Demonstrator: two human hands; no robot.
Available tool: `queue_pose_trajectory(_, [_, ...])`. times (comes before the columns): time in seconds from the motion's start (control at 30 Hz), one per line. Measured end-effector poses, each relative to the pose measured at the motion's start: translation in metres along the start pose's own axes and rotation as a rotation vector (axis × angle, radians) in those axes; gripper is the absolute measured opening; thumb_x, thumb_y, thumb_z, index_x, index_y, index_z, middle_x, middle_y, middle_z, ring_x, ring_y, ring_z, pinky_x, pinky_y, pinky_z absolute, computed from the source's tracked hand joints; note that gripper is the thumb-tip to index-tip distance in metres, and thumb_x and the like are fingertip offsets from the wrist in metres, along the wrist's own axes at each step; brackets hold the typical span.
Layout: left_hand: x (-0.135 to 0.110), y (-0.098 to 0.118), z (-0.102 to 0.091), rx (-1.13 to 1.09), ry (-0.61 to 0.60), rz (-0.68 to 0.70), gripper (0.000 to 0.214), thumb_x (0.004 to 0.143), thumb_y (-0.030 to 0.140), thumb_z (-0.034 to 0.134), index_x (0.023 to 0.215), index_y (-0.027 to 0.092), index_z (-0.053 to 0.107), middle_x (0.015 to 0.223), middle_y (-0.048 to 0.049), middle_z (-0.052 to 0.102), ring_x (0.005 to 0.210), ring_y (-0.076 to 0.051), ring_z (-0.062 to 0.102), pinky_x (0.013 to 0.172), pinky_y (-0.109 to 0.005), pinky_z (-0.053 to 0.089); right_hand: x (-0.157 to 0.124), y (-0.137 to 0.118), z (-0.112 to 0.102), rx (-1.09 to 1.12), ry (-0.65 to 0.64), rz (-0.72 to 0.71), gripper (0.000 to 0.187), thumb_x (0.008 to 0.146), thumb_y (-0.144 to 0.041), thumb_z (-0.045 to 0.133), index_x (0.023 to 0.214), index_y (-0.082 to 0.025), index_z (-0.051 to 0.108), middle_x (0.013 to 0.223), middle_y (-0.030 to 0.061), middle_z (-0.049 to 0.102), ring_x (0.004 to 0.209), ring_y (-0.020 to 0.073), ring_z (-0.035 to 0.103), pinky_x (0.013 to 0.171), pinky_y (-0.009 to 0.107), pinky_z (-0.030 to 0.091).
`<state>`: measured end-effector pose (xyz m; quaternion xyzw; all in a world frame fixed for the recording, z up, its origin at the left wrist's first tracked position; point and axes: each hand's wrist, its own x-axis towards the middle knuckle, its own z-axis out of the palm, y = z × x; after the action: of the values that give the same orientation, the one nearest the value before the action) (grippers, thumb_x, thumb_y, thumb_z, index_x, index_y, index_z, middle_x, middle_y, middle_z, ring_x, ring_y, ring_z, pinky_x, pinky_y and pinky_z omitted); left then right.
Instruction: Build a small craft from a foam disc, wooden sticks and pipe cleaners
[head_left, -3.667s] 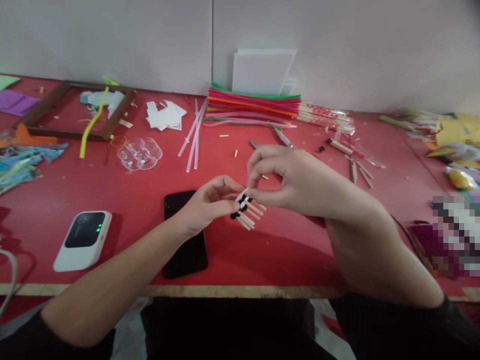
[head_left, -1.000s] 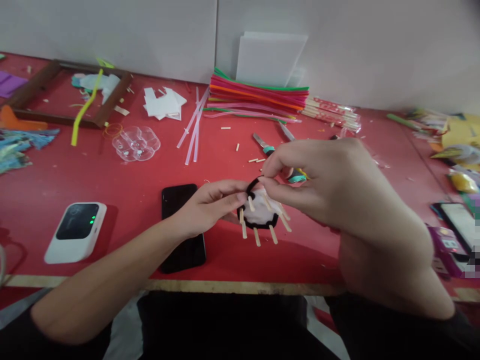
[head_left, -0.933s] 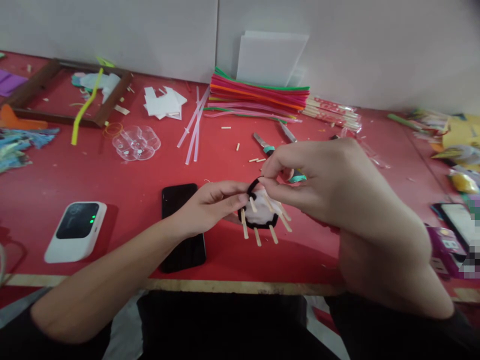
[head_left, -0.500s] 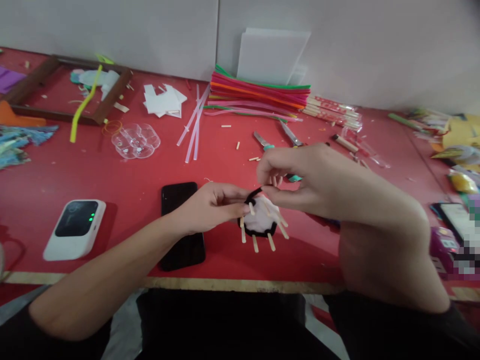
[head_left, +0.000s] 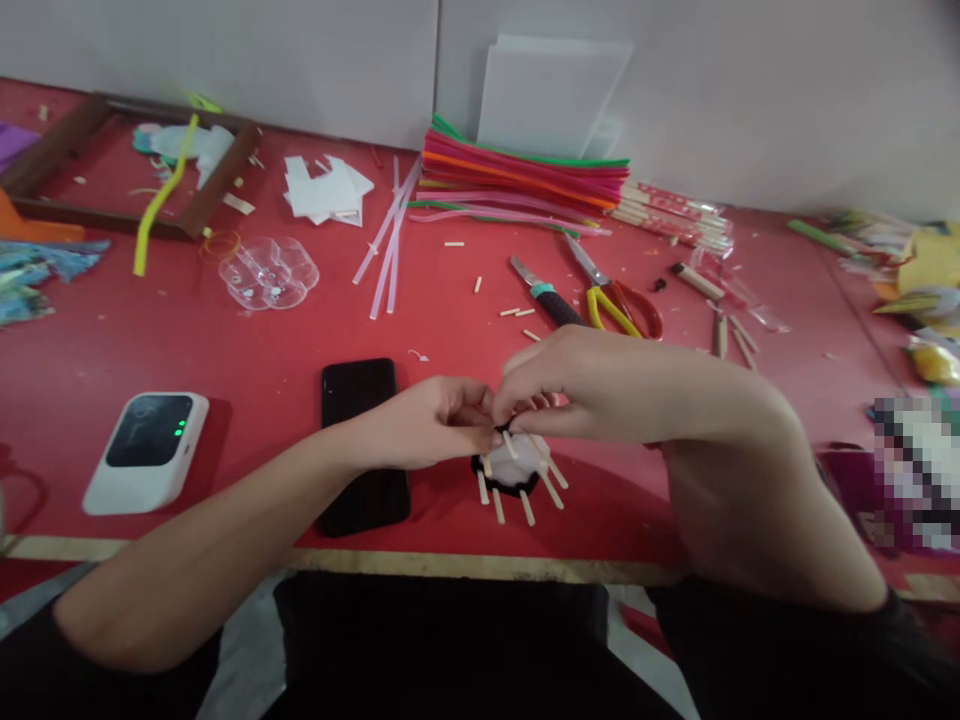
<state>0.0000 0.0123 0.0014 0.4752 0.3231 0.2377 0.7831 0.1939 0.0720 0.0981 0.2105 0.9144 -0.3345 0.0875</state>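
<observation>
Red counter [head_left: 247, 350] by a grey wall [head_left: 225, 60], with a small white craft piece [head_left: 515, 463] held near the front edge.

Left hand [head_left: 424, 425] and right hand [head_left: 577, 385] both pinch its far edge, fingertips close together; black trim [head_left: 516, 490] rings it and short wooden sticks [head_left: 529, 510] poke outward. Below the left wrist lies a black phone [head_left: 367, 510]; beyond the right hand, a knife [head_left: 553, 299] and scissors [head_left: 592, 270].

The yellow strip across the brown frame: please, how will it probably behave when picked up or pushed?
The yellow strip is probably light, because it looks thin. It may be bendable rather than rigid, since it lies curved. If pushed, it could slide off the brown frame, as it seems only to rest there.
</observation>
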Motion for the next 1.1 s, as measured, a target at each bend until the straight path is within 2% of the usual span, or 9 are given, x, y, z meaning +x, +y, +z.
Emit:
queue_pose_trajectory(0.17, [0.001, 0.000, 0.000, 0.059, -0.050, 0.007, 0.016, 0.083, 0.017, 0.072, 0.098, 0.015, 0.066, 0.087, -0.0027, 0.075, 0.078, -0.013, 0.069, 0.078, -0.026, 0.051, -0.001, 0.001, 0.005, -0.046, 0.003, -0.016, 0.025, 0.093, -0.012, 0.054, 0.085, -0.022, 0.076, 0.073, -0.0023, 0.069, 0.062, 0.0100, 0.056, 0.065, 0.026, 0.038])
queue_pose_trajectory(0.4, [0.003, -0.003, -0.002, 0.069, -0.058, 0.025, 0.015, 0.083, 0.020, 0.072, 0.095, 0.015, 0.066, 0.092, -0.0054, 0.075, 0.084, -0.016, 0.070, 0.084, -0.030, 0.053, -0.004, -0.002, 0.015, -0.152, 0.037, 0.049, 0.023, 0.091, -0.018, 0.056, 0.069, -0.018, 0.061, 0.064, -0.0014, 0.056, 0.057, 0.0113, 0.045, 0.059, 0.028, 0.027])
queue_pose_trajectory(0.5, [0.002, -0.002, -0.003, 0.090, -0.045, 0.048, 0.009, 0.084, 0.019, 0.070, 0.092, 0.016, 0.067, 0.089, -0.0035, 0.074, 0.081, -0.014, 0.067, 0.080, -0.027, 0.051, -0.004, -0.004, 0.015, -0.146, 0.060, 0.057, 0.021, 0.089, -0.016, 0.056, 0.069, -0.018, 0.060, 0.065, -0.0015, 0.057, 0.060, 0.0116, 0.045, 0.061, 0.027, 0.029])
queue_pose_trajectory(0.67, [-0.001, 0.000, 0.000, 0.061, -0.073, 0.045, 0.009, 0.086, 0.019, 0.069, 0.094, 0.015, 0.066, 0.085, -0.0013, 0.071, 0.077, -0.011, 0.064, 0.076, -0.024, 0.049, -0.006, -0.004, 0.009, -0.028, 0.051, -0.044, 0.022, 0.088, -0.007, 0.051, 0.077, -0.019, 0.066, 0.070, -0.0024, 0.063, 0.063, 0.0107, 0.052, 0.067, 0.026, 0.037])
queue_pose_trajectory(0.87, [-0.002, 0.002, -0.001, 0.003, 0.010, 0.072, 0.014, 0.087, 0.024, 0.072, 0.095, 0.016, 0.065, 0.087, -0.0029, 0.072, 0.079, -0.014, 0.068, 0.076, -0.027, 0.052, -0.006, -0.002, 0.008, -0.112, 0.179, -0.074, 0.021, 0.089, -0.011, 0.050, 0.077, -0.019, 0.066, 0.071, -0.0005, 0.066, 0.061, 0.0118, 0.053, 0.064, 0.027, 0.037])
queue_pose_trajectory(1.1, [-0.001, 0.002, -0.007, 0.118, 0.094, 0.149, 0.014, 0.089, 0.024, 0.069, 0.098, 0.015, 0.063, 0.085, -0.0036, 0.073, 0.080, -0.016, 0.071, 0.074, -0.028, 0.053, -0.001, 0.007, 0.007, -0.090, 0.254, -0.098, 0.017, 0.088, -0.013, 0.053, 0.079, -0.019, 0.065, 0.069, -0.0026, 0.066, 0.062, 0.0106, 0.053, 0.069, 0.026, 0.039])
